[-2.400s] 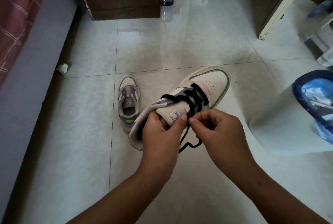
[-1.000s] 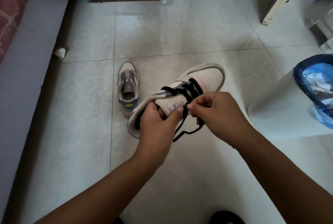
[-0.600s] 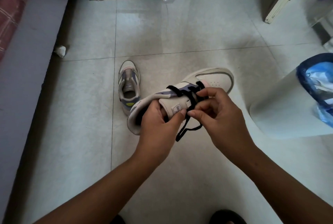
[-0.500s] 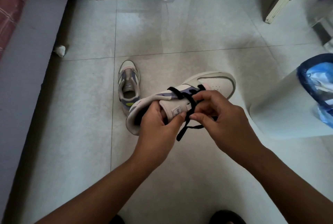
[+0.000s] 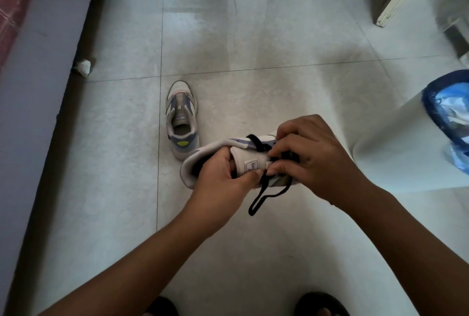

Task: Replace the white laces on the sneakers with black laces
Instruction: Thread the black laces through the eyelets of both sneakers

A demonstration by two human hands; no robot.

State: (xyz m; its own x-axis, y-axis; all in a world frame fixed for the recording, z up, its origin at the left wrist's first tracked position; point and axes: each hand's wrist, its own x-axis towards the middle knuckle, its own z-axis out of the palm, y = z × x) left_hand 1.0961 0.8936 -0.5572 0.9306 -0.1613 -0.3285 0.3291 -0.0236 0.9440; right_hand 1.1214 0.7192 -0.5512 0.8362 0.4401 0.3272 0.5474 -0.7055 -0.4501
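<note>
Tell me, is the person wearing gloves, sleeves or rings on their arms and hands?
No. The left hand and right hand are bare, with no gloves, rings, watch or bracelets visible. Both forearms are uncovered too; no sleeves reach into view. The fingernails look short and plain.

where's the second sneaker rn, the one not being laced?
In the head view the second sneaker stands on the floor tiles, left of and beyond the held sneaker, toe pointing away, between it and the bed edge at left.
</note>
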